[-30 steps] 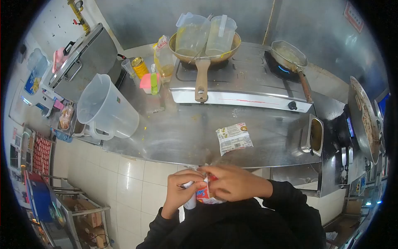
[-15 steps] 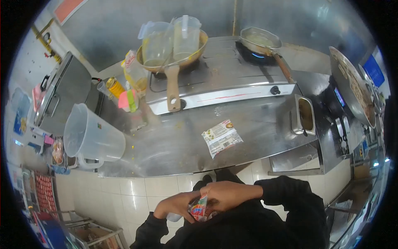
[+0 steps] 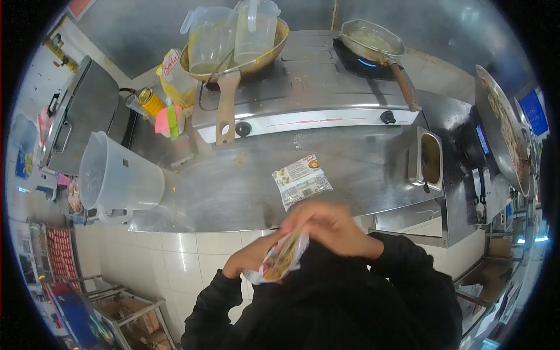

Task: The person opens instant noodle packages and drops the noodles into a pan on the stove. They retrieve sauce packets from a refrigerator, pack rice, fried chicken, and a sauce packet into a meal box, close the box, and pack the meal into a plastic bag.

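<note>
My left hand [image 3: 253, 254] is wrapped around the side of a colourful food packet [image 3: 279, 263] in front of my body. The packet is tilted with its mouth parted, and something yellowish shows inside. My right hand [image 3: 335, 228], a little blurred, has its fingers closed at the packet's upper edge. Beyond my hands, on the steel counter [image 3: 233, 204], lies another printed packet [image 3: 301, 180], flat.
On the two-burner stove [image 3: 309, 76], a wok [image 3: 282, 44] holds two plastic jugs [image 3: 213, 39]. A pan [image 3: 373, 42] sits over a lit flame. A large clear jug [image 3: 119, 175] lies at left; a metal container [image 3: 430, 158] and wide pan [image 3: 501, 128] are right.
Both hands and the packet have risen towards the counter. The packet has turned so its parted mouth shows, and my right hand has shifted to its upper edge. The view has tilted slightly.
</note>
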A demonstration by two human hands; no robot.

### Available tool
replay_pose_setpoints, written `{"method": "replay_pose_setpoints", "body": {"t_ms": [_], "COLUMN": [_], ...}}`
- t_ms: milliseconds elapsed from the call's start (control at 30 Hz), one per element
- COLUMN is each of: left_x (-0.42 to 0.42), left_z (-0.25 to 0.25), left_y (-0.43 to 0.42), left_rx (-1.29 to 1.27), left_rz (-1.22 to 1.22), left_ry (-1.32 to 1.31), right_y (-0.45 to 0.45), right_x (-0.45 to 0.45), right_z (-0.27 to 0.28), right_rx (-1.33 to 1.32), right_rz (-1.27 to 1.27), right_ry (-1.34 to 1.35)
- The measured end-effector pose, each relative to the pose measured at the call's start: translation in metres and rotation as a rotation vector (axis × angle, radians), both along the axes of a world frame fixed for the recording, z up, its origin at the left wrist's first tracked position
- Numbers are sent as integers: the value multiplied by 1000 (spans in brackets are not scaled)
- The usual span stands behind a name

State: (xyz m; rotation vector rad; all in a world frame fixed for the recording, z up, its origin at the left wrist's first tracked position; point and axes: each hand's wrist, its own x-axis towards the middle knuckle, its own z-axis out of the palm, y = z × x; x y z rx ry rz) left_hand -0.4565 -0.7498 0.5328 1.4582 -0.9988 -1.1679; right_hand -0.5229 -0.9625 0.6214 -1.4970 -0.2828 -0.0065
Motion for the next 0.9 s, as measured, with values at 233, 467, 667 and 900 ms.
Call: {"method": "replay_pose_setpoints", "body": {"t_ms": [233, 467, 667, 900], "left_x": [20, 14, 8, -6], "left_z": [5, 11, 2, 5], "left_y": [-36, -60, -64, -75], "left_rx": [74, -116, -37, -141], "left_rz": [95, 91, -69, -238], "left_ry": [-193, -164, -205, -101], "right_y": [-101, -137, -61, -42], "right_x": [0, -18, -23, -34], "right_z": [-126, -152, 16, -11], "right_rx": [193, -1243, -752, -812], "right_rz": [-718, -835, 147, 439], "right_ry": [309, 8, -277, -168]}}
